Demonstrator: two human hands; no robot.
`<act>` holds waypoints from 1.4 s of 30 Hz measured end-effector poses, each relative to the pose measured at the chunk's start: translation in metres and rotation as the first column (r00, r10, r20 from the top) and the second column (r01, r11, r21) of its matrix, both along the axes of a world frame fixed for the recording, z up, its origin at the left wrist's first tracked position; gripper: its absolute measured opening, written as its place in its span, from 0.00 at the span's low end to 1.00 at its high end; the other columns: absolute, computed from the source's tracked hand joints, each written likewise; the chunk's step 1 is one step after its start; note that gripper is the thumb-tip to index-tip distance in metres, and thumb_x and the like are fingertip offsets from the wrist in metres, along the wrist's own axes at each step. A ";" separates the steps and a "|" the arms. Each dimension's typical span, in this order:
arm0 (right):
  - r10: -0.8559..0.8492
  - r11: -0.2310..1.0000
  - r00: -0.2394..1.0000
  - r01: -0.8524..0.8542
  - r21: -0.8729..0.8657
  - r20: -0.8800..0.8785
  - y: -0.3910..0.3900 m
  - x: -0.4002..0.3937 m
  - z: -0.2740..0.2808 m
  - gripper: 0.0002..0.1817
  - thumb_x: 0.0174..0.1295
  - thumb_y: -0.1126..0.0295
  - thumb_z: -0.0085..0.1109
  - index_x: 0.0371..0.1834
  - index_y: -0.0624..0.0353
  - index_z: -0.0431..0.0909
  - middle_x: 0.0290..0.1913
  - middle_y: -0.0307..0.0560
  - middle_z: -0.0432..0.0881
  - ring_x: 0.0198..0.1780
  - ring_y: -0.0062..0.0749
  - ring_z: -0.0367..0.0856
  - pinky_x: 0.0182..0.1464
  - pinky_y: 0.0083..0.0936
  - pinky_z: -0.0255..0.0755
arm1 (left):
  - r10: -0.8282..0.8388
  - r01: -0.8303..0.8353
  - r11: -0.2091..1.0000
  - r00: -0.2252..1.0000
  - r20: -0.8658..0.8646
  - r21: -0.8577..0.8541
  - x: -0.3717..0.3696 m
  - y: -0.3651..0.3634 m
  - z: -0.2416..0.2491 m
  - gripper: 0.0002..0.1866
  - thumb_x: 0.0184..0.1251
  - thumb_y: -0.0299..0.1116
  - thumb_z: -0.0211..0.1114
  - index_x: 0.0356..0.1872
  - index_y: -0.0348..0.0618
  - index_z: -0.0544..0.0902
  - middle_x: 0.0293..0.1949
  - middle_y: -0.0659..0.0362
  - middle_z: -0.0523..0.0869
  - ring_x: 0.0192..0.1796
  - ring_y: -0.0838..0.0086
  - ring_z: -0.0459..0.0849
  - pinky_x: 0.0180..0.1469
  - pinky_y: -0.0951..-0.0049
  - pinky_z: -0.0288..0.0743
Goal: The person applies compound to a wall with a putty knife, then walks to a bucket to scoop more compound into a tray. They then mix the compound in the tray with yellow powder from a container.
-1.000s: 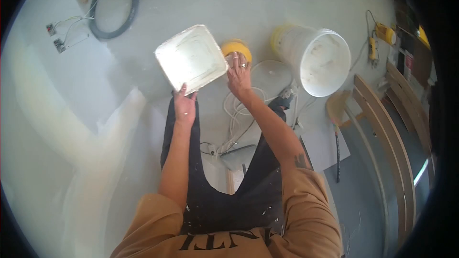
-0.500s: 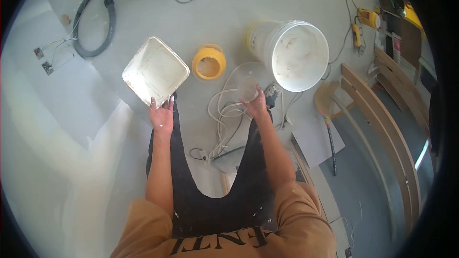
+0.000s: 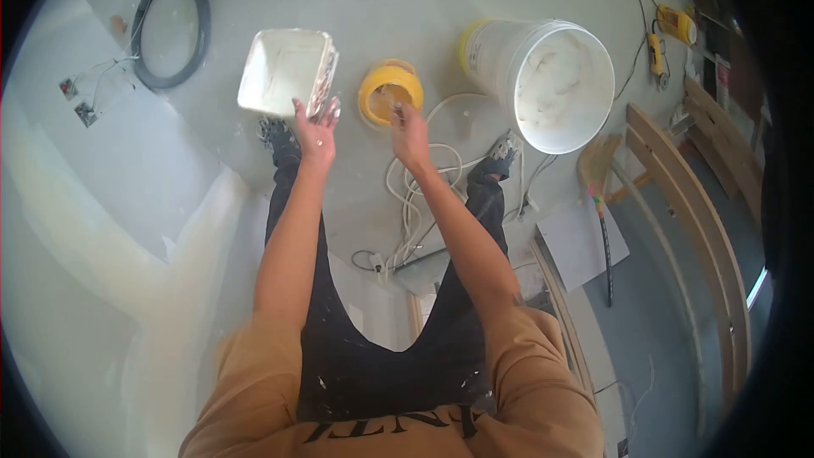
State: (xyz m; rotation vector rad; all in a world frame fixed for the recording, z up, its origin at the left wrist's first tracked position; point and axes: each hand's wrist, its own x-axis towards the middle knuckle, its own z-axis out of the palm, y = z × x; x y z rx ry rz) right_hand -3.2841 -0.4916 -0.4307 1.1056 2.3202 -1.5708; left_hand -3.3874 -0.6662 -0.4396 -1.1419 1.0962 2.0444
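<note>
My left hand (image 3: 316, 137) is at the near right side of a white square bucket (image 3: 284, 76), its fingers curled up against the wall. The bucket is tilted, its opening towards me, with whitish residue on its walls. My right hand (image 3: 410, 134) is at the near rim of a yellow round container (image 3: 405, 79), fingers drawn together; what they hold is blurred and pale. On the right a large white bucket (image 3: 500, 64) leans with its mouth towards me, whitish material inside.
White cables (image 3: 407, 195) lie between my feet. A grey hose (image 3: 203, 30) curves at the upper left. On the right are a broom (image 3: 599, 161), curved wooden boards (image 3: 678, 187), a white sheet (image 3: 585, 242) and a yellow power tool (image 3: 676, 25).
My left hand and the square bucket have moved forward, and the bucket has turned. My right hand has moved left and forward from the cables to the yellow container.
</note>
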 end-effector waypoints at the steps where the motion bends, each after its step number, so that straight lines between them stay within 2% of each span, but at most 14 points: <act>1: -0.009 0.998 0.997 0.005 0.061 0.070 -0.012 -0.010 -0.021 0.15 0.67 0.78 0.53 0.56 0.68 0.76 0.47 0.61 0.82 0.49 0.46 0.83 0.54 0.33 0.74 | -0.002 0.001 1.000 0.999 0.048 0.006 -0.003 0.006 -0.012 0.48 0.69 0.69 0.56 0.73 0.35 0.60 0.68 0.51 0.69 0.66 0.61 0.75 0.67 0.64 0.66; 3: -0.019 0.993 0.990 0.002 0.120 0.141 -0.025 -0.032 -0.055 0.14 0.69 0.78 0.52 0.56 0.69 0.76 0.48 0.63 0.83 0.51 0.43 0.84 0.59 0.30 0.73 | -0.012 0.014 0.999 0.996 0.086 -0.032 -0.005 0.016 -0.030 0.50 0.68 0.72 0.54 0.75 0.38 0.58 0.68 0.52 0.69 0.66 0.62 0.75 0.67 0.63 0.64; 6: -0.228 0.949 0.959 0.257 0.181 -0.169 -0.033 -0.054 -0.080 0.19 0.62 0.81 0.53 0.57 0.70 0.74 0.53 0.66 0.81 0.55 0.60 0.79 0.59 0.36 0.72 | -0.058 0.073 0.989 0.991 0.119 -0.128 0.001 0.028 -0.046 0.54 0.65 0.77 0.50 0.79 0.45 0.52 0.68 0.53 0.70 0.66 0.63 0.75 0.69 0.58 0.59; 8: -0.291 0.904 0.948 0.316 -0.288 0.124 -0.026 -0.055 -0.085 0.20 0.63 0.80 0.52 0.59 0.69 0.73 0.55 0.65 0.80 0.60 0.55 0.79 0.60 0.32 0.72 | -0.142 0.159 0.968 0.985 0.097 -0.193 0.005 0.035 -0.048 0.54 0.65 0.79 0.45 0.82 0.55 0.42 0.71 0.55 0.68 0.66 0.65 0.75 0.73 0.47 0.51; 9: -0.287 0.904 0.949 0.314 -0.289 0.133 -0.023 -0.049 -0.088 0.20 0.63 0.80 0.52 0.59 0.69 0.73 0.55 0.65 0.80 0.60 0.55 0.79 0.60 0.32 0.72 | -0.138 0.157 0.968 0.985 0.106 -0.196 0.009 0.037 -0.054 0.54 0.65 0.79 0.45 0.82 0.55 0.42 0.71 0.55 0.68 0.66 0.65 0.75 0.73 0.47 0.51; 11: 0.144 0.988 0.957 -0.126 -0.087 0.252 -0.017 -0.041 -0.095 0.24 0.60 0.83 0.51 0.62 0.69 0.70 0.54 0.66 0.81 0.58 0.57 0.79 0.58 0.34 0.74 | -0.148 0.164 0.962 0.985 0.088 -0.219 0.012 0.043 -0.068 0.55 0.65 0.80 0.45 0.82 0.54 0.43 0.74 0.56 0.63 0.68 0.66 0.74 0.74 0.45 0.48; 14: 0.267 0.918 0.963 -0.268 0.293 0.044 -0.027 -0.027 -0.095 0.21 0.57 0.83 0.54 0.56 0.70 0.74 0.48 0.67 0.83 0.52 0.60 0.82 0.54 0.39 0.76 | -0.062 0.075 0.979 0.995 0.075 -0.188 0.014 0.064 -0.058 0.55 0.65 0.79 0.44 0.82 0.54 0.42 0.76 0.57 0.60 0.68 0.67 0.74 0.75 0.43 0.46; 17: 0.269 0.948 0.920 -0.305 0.090 0.283 -0.015 -0.037 -0.084 0.20 0.53 0.80 0.61 0.52 0.69 0.77 0.44 0.69 0.84 0.49 0.62 0.83 0.53 0.43 0.77 | 0.028 -0.009 0.961 0.997 0.065 -0.277 0.021 0.072 -0.068 0.53 0.63 0.81 0.47 0.79 0.55 0.51 0.71 0.57 0.68 0.63 0.69 0.76 0.72 0.45 0.50; 21: 0.396 0.916 0.908 -0.402 0.018 0.137 0.002 -0.041 -0.107 0.22 0.51 0.75 0.68 0.51 0.71 0.78 0.44 0.69 0.84 0.50 0.62 0.82 0.54 0.44 0.76 | 0.021 -0.009 0.974 0.998 0.054 -0.227 0.024 0.060 -0.067 0.53 0.64 0.80 0.46 0.79 0.53 0.50 0.72 0.56 0.66 0.64 0.67 0.75 0.74 0.43 0.48; 24: 0.671 0.696 0.648 -0.718 -0.006 0.361 0.017 -0.043 -0.081 0.25 0.53 0.72 0.68 0.56 0.70 0.77 0.48 0.64 0.84 0.52 0.56 0.83 0.55 0.40 0.77 | 0.002 0.004 0.985 0.999 0.036 -0.172 0.026 0.054 -0.055 0.53 0.67 0.76 0.47 0.81 0.52 0.42 0.73 0.54 0.61 0.66 0.64 0.74 0.75 0.42 0.48; 26: 0.804 0.043 0.277 -0.909 0.414 0.526 0.017 -0.029 -0.086 0.21 0.57 0.72 0.65 0.55 0.65 0.79 0.53 0.56 0.83 0.54 0.49 0.83 0.55 0.34 0.78 | 0.007 0.000 0.983 0.999 0.040 -0.186 0.024 0.055 -0.054 0.52 0.68 0.75 0.47 0.80 0.52 0.43 0.72 0.53 0.62 0.66 0.64 0.73 0.75 0.42 0.48; 33: 0.756 0.167 0.392 -0.890 0.424 0.525 0.033 -0.026 -0.034 0.15 0.61 0.75 0.59 0.52 0.62 0.75 0.47 0.54 0.84 0.53 0.41 0.86 0.49 0.28 0.82 | 0.059 -0.043 0.962 0.997 0.053 -0.270 0.021 0.067 -0.056 0.51 0.71 0.72 0.49 0.79 0.43 0.46 0.71 0.50 0.64 0.64 0.62 0.75 0.74 0.46 0.56; 38: 0.647 0.600 0.693 -0.720 0.349 0.317 0.037 -0.024 -0.022 0.12 0.65 0.78 0.51 0.52 0.67 0.72 0.42 0.67 0.84 0.46 0.59 0.85 0.48 0.46 0.81 | 0.095 -0.152 0.922 0.980 -0.174 -0.355 0.022 0.086 -0.087 0.51 0.74 0.61 0.55 0.77 0.30 0.42 0.73 0.39 0.58 0.66 0.53 0.75 0.66 0.62 0.74; 42: 0.534 0.743 0.796 -0.602 0.292 0.284 0.043 -0.019 0.000 0.13 0.65 0.78 0.51 0.52 0.68 0.72 0.41 0.69 0.84 0.43 0.62 0.85 0.45 0.49 0.80 | 0.087 -0.166 0.914 0.971 -0.221 -0.371 0.025 0.107 -0.092 0.51 0.75 0.61 0.55 0.78 0.34 0.40 0.72 0.40 0.60 0.64 0.51 0.76 0.69 0.62 0.70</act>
